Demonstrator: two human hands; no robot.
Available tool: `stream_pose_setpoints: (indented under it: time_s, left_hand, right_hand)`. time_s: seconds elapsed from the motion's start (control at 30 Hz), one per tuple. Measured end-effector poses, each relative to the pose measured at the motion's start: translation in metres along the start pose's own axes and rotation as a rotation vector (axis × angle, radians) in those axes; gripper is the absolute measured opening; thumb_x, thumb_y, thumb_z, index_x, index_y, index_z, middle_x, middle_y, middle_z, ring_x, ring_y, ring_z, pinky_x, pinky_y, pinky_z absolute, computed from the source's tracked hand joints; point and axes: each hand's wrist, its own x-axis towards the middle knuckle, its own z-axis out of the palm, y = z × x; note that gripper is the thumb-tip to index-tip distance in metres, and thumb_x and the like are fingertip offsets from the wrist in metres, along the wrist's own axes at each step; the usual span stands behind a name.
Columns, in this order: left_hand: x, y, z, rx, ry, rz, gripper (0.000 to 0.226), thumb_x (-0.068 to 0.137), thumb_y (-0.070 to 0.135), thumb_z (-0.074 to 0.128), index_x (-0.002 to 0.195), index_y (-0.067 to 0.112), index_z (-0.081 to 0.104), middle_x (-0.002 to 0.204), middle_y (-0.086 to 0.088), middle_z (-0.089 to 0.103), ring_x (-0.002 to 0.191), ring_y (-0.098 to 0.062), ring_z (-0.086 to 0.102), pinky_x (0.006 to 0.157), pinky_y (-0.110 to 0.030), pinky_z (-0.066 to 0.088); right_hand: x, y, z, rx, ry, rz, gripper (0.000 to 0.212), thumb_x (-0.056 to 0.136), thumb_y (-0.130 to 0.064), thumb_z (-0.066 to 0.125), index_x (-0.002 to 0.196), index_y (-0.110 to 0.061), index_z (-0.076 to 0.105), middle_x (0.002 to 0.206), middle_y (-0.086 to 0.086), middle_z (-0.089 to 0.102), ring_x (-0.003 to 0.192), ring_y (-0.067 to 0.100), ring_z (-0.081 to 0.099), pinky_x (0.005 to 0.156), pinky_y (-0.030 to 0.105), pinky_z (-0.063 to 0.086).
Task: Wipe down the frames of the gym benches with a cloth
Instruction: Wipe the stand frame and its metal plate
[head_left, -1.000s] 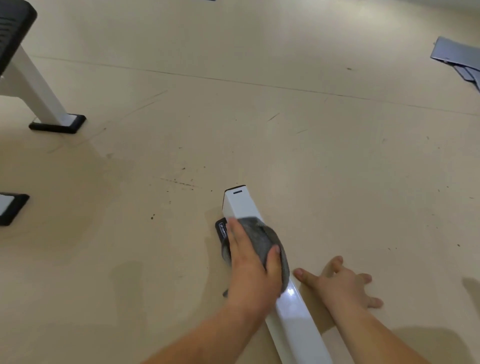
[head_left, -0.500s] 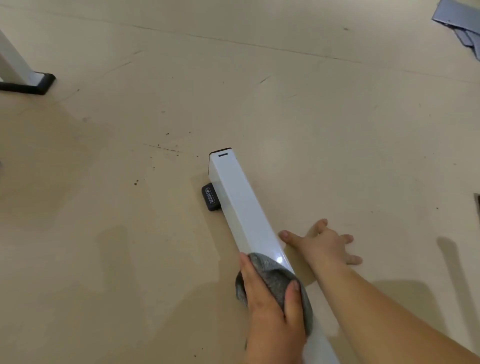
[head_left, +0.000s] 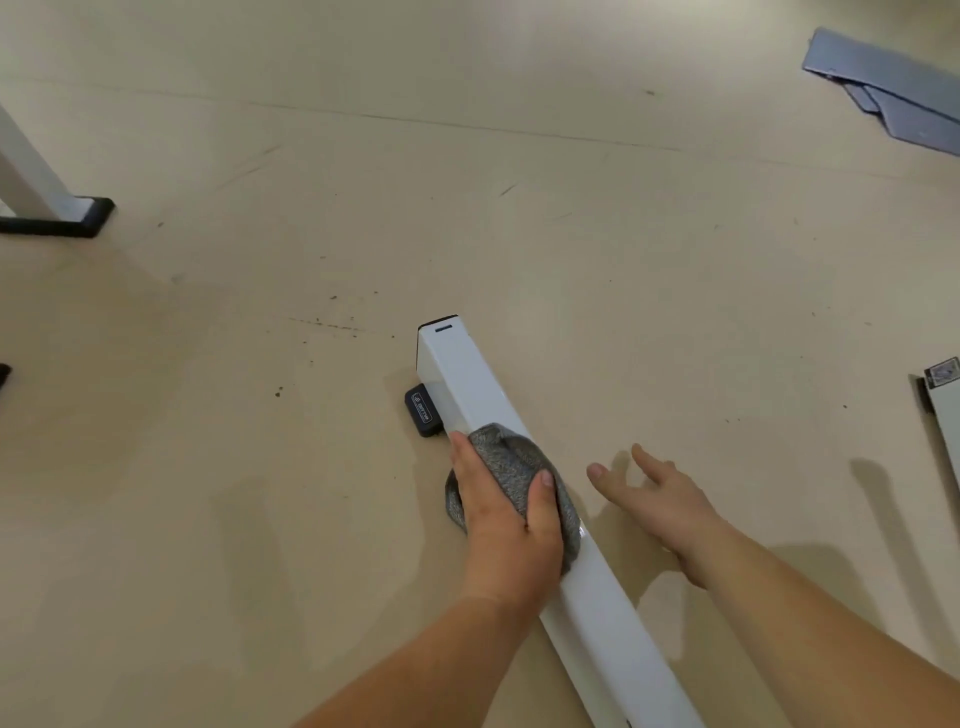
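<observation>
The left hand (head_left: 506, 525), fingers (head_left: 460, 457) curled round the crumpled grey cloth (head_left: 511, 462), has slid it back up the glossy white square-tube bench frame (head_left: 462, 374) toward the black rubber foot (head_left: 422, 410). The right hand (head_left: 660, 501) no longer lies flat on the beige floor (head_left: 208, 467). Its fingers are loose and hold nothing.

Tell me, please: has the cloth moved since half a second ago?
Yes. The cloth slid along the white frame toward its capped end, now beside the black foot.
</observation>
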Motion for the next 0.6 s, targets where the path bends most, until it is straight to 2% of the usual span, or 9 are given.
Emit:
stream_pose_setpoints:
  time_s: [0.07,0.13,0.2,0.3,0.37,0.43,0.53,0.6]
  left_hand:
    - [0.003,0.000,-0.002,0.015,-0.016,-0.003,0.092,0.101,0.047,0.051,0.155,0.046,-0.024,0.168,0.021,-0.006,0.155,-0.009,0.006,0.127,-0.040,0.017]
    - [0.003,0.002,-0.003,0.022,-0.010,-0.010,0.090,0.102,0.046,0.050,0.156,0.043,-0.023,0.168,0.019,-0.006,0.155,-0.011,0.007,0.127,-0.039,0.016]
    - [-0.001,0.003,0.003,0.028,0.028,-0.007,0.087,0.103,0.046,0.047,0.158,0.038,-0.020,0.169,0.015,-0.004,0.156,-0.013,0.008,0.126,-0.037,0.016]
    - [-0.033,-0.006,0.023,0.083,0.091,0.004,0.084,0.104,0.048,0.044,0.160,0.033,-0.017,0.170,0.009,0.000,0.156,-0.014,0.009,0.127,-0.042,0.018]
    - [-0.081,-0.025,0.042,0.155,0.079,-0.026,0.091,0.096,0.068,0.038,0.157,0.037,-0.022,0.171,0.010,-0.006,0.157,-0.013,0.005,0.127,-0.044,0.019]
    - [-0.141,-0.050,0.061,0.234,0.071,-0.049,0.101,0.082,0.089,0.021,0.155,0.038,-0.026,0.171,0.007,-0.010,0.157,-0.010,-0.002,0.127,-0.044,0.017]
    - [-0.213,-0.071,0.087,0.172,0.059,0.010,0.094,0.084,0.087,0.027,0.152,0.048,-0.026,0.169,-0.002,0.004,0.152,0.003,-0.002,0.124,-0.037,0.017]
    - [-0.225,-0.073,0.094,0.103,0.067,-0.011,0.090,0.082,0.090,0.027,0.146,0.059,-0.027,0.169,-0.001,0.005,0.154,0.000,0.001,0.122,-0.038,0.019]
  right_hand:
    - [-0.028,0.017,-0.009,0.030,-0.025,-0.089,0.093,0.073,-0.081,0.066,0.154,-0.046,0.036,0.171,-0.005,0.008,0.154,0.021,0.023,0.123,0.046,0.026]
    - [-0.054,0.039,-0.011,-0.050,-0.032,-0.091,0.083,0.082,-0.078,0.059,0.154,-0.045,0.035,0.171,-0.002,0.005,0.155,0.022,0.019,0.124,0.044,0.023]
    - [-0.073,0.057,-0.013,-0.182,-0.028,-0.021,0.082,0.087,-0.080,0.046,0.157,-0.042,0.029,0.171,0.006,0.001,0.157,0.027,0.011,0.126,0.047,0.014]
    - [-0.083,0.086,-0.013,-0.392,-0.099,0.062,0.072,0.097,-0.074,0.029,0.160,-0.042,0.015,0.171,0.009,-0.009,0.157,0.033,-0.002,0.126,0.048,-0.002]
    - [-0.083,0.098,-0.009,-0.408,-0.110,0.053,0.069,0.101,-0.069,0.022,0.162,-0.040,0.009,0.170,0.008,-0.013,0.157,0.032,-0.009,0.125,0.050,-0.009]
    - [-0.075,0.105,-0.003,-0.388,-0.098,0.029,0.068,0.102,-0.067,0.019,0.162,-0.038,0.011,0.170,0.011,-0.010,0.157,0.026,-0.013,0.124,0.052,-0.012]
    - [-0.072,0.115,0.001,-0.465,-0.100,0.019,0.073,0.097,-0.075,0.017,0.161,-0.042,0.005,0.169,0.013,-0.015,0.157,0.033,-0.011,0.123,0.053,-0.013]
    - [-0.068,0.120,0.002,-0.502,-0.098,0.017,0.075,0.095,-0.078,0.017,0.160,-0.044,0.000,0.169,0.011,-0.018,0.156,0.036,-0.011,0.123,0.052,-0.014]
